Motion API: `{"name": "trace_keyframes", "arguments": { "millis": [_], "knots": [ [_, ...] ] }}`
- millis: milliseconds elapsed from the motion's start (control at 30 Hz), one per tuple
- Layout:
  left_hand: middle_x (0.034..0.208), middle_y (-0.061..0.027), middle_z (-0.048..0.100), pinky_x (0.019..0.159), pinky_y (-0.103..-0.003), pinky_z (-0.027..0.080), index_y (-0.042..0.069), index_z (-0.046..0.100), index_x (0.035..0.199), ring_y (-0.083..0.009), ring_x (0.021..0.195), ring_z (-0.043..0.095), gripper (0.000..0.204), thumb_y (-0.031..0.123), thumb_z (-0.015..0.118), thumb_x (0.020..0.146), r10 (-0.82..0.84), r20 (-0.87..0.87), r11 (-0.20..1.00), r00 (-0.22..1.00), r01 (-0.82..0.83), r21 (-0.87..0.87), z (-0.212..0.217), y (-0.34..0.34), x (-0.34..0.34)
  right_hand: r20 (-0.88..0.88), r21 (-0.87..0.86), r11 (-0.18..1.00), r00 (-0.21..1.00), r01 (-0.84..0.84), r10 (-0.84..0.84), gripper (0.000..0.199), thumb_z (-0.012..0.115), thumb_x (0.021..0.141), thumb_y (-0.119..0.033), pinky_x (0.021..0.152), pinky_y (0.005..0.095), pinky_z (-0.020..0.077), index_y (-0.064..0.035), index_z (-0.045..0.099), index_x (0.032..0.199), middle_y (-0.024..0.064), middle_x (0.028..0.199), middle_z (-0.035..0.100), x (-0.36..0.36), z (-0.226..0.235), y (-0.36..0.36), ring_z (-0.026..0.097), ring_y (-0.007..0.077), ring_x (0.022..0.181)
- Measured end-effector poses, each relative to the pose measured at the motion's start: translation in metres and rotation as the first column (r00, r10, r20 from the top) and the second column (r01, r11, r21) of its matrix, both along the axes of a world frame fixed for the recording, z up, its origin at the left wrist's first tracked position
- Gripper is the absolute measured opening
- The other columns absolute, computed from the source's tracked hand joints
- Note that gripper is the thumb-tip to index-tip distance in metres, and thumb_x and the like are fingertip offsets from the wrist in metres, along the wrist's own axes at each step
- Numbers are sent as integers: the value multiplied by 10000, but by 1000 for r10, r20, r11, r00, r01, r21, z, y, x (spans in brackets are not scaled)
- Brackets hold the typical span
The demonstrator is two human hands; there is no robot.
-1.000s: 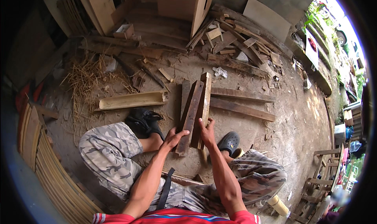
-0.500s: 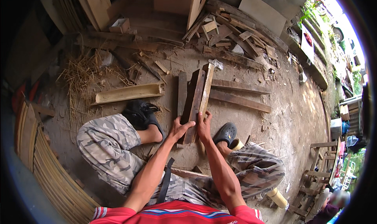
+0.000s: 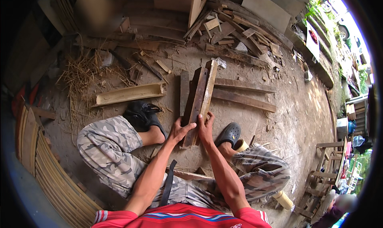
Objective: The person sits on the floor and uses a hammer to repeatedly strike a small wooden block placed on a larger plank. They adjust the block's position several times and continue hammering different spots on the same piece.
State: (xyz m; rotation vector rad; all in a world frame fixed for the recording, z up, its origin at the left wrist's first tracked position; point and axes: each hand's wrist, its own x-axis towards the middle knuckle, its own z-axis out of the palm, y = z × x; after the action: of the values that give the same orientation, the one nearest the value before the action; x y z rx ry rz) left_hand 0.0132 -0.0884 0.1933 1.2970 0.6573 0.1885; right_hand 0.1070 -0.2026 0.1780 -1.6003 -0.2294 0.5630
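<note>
Between my feet, two long wooden pieces lie side by side, pointing away from me. The dark brown beam (image 3: 195, 104) is on the left, and a paler, rough-faced beam (image 3: 210, 82) presses against its right side. My left hand (image 3: 180, 129) grips the dark beam near its close end, thumb across the top and fingers down its left side. On the other side my right hand (image 3: 205, 128) closes around the paler beam, thumb on top. Another dark beam (image 3: 184, 92) lies to the left. Two more, an upper beam (image 3: 245, 85) and a lower beam (image 3: 243, 100), extend rightward.
A split bamboo length (image 3: 131, 94) lies left of the beams, with straw (image 3: 83, 74) beyond it. Scrap wood (image 3: 239, 36) is heaped at the far right. Curved strips (image 3: 60, 172) stack at near left; a wooden frame (image 3: 325, 174) stands at right.
The two held beams have slid slightly away from me. Both hands stay on them, shifted a little left. A blurred round shape now shows at the upper left.
</note>
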Motion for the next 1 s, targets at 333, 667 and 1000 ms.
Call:
{"name": "trace_keyframes", "arguments": {
  "millis": [333, 667, 1000],
  "knots": [
    [1049, -175, 683, 851, -371, 519, -8, 553, 1205, -286, 964, 673, 652, 347, 788, 711, -17, -16, 852, 1000, 23, 522, -3, -14, -8, -134, -58, 997, 990, 41, -49, 559, 438, 1016, -486, 934, 370, 430, -52, 313, 1345, 214, 1176, 548, 12, 4, -6, 548, 262, 1055],
    [1067, -211, 672, 852, -416, 511, -26, 526, 1224, -346, 991, 656, 731, 445, 773, 722, 206, -158, 858, 966, -101, 504, -32, -6, -16, -171, -161, 966, 958, 202, -229, 569, 457, 1009, -485, 944, 388, 434, -7, 477, 1317, 203, 1200, 592, 11, -83, -42, 564, 280, 1091],
    [1483, -278, 365, 1124, -428, 324, -61, 241, 1484, -392, 1377, 365, 1119, 570, 735, 702, 177, -645, 908, 743, 130, 399, -97, 54, 11, -270, -122, 983, 949, 134, -163, 490, 460, 1027, -414, 942, 303, 413, 4, 527, 1273, 82, 1149, 579, 2, -92, -53, 517, 167, 1039]
  ]
}}
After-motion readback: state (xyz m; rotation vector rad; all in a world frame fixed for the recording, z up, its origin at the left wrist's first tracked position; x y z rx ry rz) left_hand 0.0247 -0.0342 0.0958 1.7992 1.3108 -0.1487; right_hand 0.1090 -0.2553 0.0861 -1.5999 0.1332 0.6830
